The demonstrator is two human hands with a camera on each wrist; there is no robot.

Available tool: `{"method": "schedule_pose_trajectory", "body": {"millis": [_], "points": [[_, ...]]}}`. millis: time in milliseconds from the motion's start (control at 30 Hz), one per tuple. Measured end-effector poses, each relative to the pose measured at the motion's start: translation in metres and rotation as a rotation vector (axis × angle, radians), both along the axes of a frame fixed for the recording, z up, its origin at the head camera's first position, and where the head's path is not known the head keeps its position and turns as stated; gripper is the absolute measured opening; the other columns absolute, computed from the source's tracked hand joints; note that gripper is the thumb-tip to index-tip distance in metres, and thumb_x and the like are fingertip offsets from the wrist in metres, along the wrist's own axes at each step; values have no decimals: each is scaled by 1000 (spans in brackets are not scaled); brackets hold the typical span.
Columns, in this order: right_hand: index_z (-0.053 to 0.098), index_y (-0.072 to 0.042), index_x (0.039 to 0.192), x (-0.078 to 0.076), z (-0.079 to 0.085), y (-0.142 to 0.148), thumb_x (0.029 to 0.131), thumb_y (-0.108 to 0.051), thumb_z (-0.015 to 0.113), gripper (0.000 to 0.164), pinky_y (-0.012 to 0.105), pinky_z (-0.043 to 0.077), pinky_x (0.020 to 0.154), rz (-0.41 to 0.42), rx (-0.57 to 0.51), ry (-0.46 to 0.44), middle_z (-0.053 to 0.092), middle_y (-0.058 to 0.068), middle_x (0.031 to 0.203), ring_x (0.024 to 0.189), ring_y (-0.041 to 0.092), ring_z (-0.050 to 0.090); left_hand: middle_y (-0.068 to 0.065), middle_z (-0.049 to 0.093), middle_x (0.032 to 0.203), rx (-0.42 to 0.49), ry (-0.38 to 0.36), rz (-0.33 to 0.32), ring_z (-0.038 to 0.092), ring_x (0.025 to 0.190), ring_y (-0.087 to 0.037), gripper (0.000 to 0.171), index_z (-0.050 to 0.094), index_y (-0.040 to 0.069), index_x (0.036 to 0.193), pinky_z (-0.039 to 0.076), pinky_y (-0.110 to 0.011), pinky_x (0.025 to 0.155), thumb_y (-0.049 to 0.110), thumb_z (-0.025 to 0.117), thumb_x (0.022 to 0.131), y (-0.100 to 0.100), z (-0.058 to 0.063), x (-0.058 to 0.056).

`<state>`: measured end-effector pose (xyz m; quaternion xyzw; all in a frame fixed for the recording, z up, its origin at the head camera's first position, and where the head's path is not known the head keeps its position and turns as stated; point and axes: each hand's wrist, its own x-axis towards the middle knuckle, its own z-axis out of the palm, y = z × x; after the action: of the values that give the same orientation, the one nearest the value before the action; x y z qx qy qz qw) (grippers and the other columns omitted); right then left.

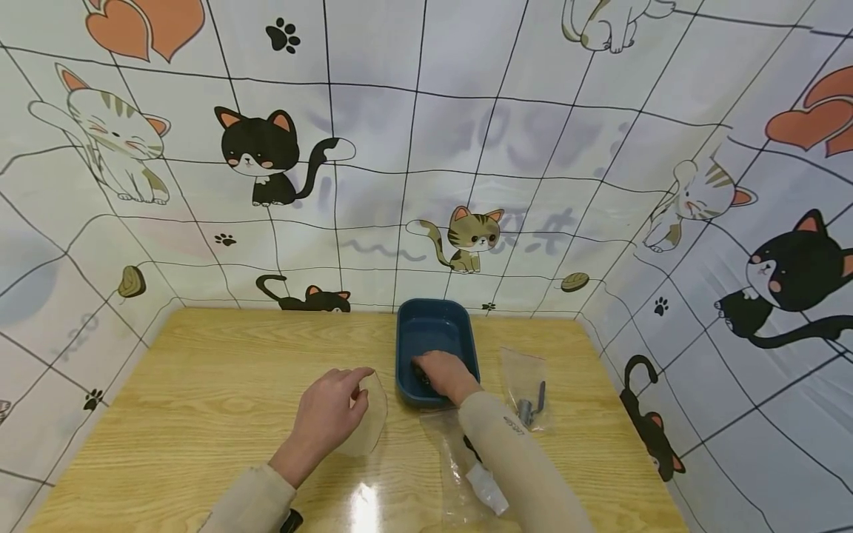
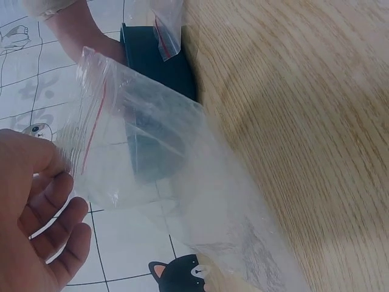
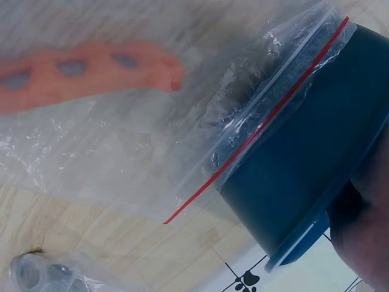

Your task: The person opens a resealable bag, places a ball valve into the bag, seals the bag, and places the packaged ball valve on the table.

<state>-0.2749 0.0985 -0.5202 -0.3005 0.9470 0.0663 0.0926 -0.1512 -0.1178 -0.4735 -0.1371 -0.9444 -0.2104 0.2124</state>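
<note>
My left hand (image 1: 329,409) pinches the top edge of a clear zip-lock bag (image 1: 369,431) between thumb and forefinger. In the left wrist view the bag (image 2: 213,194) hangs down with its red seal line near the fingertips, and nothing shows inside it. My right hand (image 1: 448,374) reaches into a deep blue plastic bin (image 1: 436,332) and grips a small dark object (image 1: 420,374); the fingers and bin wall hide most of it. Under my right forearm lies another zip-lock bag (image 1: 455,481), with an orange piece with holes (image 3: 97,70) showing in the right wrist view.
Right of the bin, a clear bag (image 1: 524,368) holds grey fittings (image 1: 526,411). A white piece (image 1: 486,488) lies in the bag below my forearm. The wooden table (image 1: 220,370) ends against a cat-patterned cloth (image 1: 373,192) at the back and sides.
</note>
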Motion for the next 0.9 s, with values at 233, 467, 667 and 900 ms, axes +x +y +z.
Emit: {"method": "schedule_pose_trajectory", "body": {"millis": [233, 467, 667, 900], "points": [[58, -19, 132, 1, -3, 4, 96, -7, 59, 37, 36, 55, 91, -14, -17, -7, 66, 4, 125, 112, 20, 65, 7, 68, 71, -34, 100, 44, 60, 67, -10, 21, 76, 15, 98, 50, -26, 56, 13, 77, 78, 2, -4, 0], [57, -17, 134, 0, -3, 5, 94, -6, 62, 42, 35, 56, 91, -13, -11, -1, 65, 5, 126, 113, 21, 63, 5, 65, 71, -20, 140, 85, 60, 63, -12, 8, 75, 15, 83, 47, -25, 49, 11, 78, 77, 5, -8, 1], [56, -16, 134, 0, -3, 6, 94, -6, 62, 42, 36, 55, 91, -27, -10, -6, 64, 6, 125, 114, 22, 62, 2, 62, 79, -31, 196, 68, 59, 64, -14, 7, 74, 14, 81, 46, -25, 46, 8, 76, 78, 4, -11, 1], [55, -15, 136, 2, -1, 9, 97, -8, 58, 41, 36, 55, 92, -33, -21, -16, 63, 6, 127, 115, 23, 61, 1, 73, 86, -92, 260, 24, 70, 80, -19, 8, 74, 15, 82, 58, -36, 64, 8, 74, 78, 3, -10, -2]]}}
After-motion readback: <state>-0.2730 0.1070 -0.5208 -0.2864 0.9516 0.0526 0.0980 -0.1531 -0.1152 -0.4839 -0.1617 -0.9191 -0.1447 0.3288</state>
